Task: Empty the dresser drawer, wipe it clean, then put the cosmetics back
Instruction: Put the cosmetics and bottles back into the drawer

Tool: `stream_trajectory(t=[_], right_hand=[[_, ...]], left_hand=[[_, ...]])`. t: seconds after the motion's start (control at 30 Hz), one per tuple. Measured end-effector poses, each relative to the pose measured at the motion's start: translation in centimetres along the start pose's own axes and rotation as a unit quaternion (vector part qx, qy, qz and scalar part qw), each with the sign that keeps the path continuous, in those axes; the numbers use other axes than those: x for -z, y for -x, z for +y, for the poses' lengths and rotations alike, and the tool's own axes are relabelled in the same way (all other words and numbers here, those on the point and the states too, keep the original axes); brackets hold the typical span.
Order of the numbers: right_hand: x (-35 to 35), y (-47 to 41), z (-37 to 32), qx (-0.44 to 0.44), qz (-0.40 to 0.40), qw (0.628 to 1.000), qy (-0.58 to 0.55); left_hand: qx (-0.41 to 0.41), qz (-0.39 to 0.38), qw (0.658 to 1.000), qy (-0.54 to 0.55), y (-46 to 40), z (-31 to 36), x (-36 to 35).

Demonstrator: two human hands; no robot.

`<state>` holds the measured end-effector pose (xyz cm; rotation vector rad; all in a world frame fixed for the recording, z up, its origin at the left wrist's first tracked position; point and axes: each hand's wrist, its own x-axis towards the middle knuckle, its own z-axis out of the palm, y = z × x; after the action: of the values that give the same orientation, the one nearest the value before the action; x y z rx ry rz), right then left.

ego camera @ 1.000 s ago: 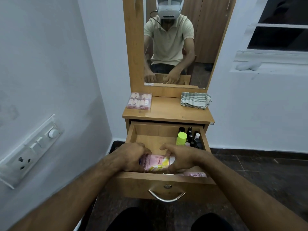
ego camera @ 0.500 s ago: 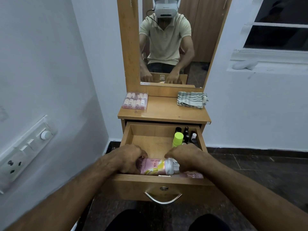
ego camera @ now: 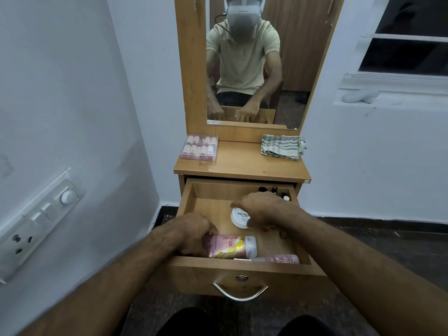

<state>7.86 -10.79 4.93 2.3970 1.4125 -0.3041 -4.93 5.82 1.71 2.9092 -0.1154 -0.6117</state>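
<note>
The wooden dresser drawer (ego camera: 242, 266) stands pulled out. My left hand (ego camera: 186, 235) grips a pink tube with a white cap (ego camera: 230, 246) that lies along the drawer's front wall. My right hand (ego camera: 269, 209) is deeper in the drawer, with fingers and thumb curled round a white round jar labelled nail polish (ego camera: 238, 217). A pink bottle (ego camera: 278, 259) lies at the front right. Small dark bottles (ego camera: 274, 189) stand in the back right corner, partly hidden by my right hand. A folded checked cloth (ego camera: 282, 147) lies on the dresser top.
A clear box of small pink and white bottles (ego camera: 200, 147) sits on the dresser top at the left. The mirror (ego camera: 254, 69) rises behind it. A wall with a switch panel (ego camera: 41, 221) is close on the left. The drawer handle (ego camera: 240, 291) faces my knees.
My right hand has let go of the pink tube and moved back and right onto the white jar. The green-capped bottle is now hidden. My left hand stays on the tube.
</note>
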Motion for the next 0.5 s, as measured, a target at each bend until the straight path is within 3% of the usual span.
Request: stream_trajectory(t=[0.23, 0.5], right_hand=[[-0.8, -1.7, -0.6, -0.024, -0.040, 0.999, 0.020], [-1.8, -2.0, -0.8, -0.012, -0.034, 0.999, 0.024]], left_hand=[[0.004, -0.012, 1.000, -0.002, -0.5, -0.2, 0.0], [0.011, -0.010, 1.000, 0.017, -0.9, -0.7, -0.1]])
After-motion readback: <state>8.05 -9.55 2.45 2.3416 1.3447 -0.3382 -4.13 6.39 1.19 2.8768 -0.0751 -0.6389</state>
